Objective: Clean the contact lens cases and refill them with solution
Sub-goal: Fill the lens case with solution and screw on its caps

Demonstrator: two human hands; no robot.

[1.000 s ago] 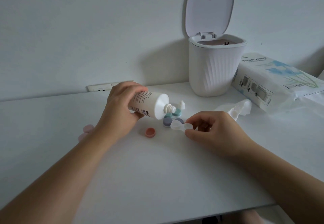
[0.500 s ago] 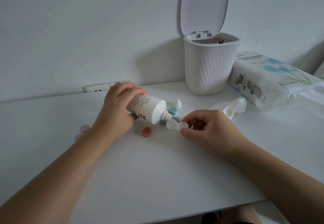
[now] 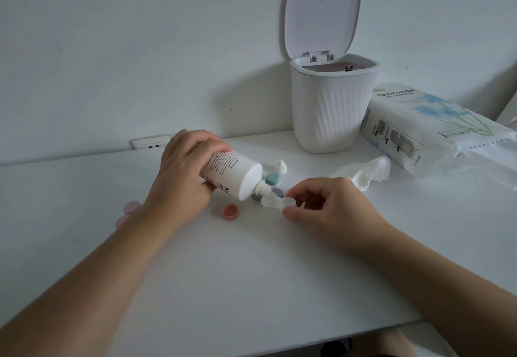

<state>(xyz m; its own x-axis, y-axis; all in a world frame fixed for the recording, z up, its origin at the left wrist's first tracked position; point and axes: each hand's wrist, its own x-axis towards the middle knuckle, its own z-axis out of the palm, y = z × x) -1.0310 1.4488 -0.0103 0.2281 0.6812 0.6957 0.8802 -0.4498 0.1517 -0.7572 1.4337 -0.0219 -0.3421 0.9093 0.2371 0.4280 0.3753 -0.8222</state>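
On a plain white table (image 3: 251, 286) against a pale wall, the left hand (image 3: 181, 180) grips a tilted white solution bottle (image 3: 232, 173), its nozzle seemingly touching the clear contact lens case (image 3: 275, 201) pinched by the right hand (image 3: 333, 207). Far right stand an open-lidded white ribbed bin (image 3: 330, 110) and a tissue pack (image 3: 430, 130).

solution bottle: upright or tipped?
Tipped. The left hand holds the solution bottle with its nozzle angled down toward the clear lens case.
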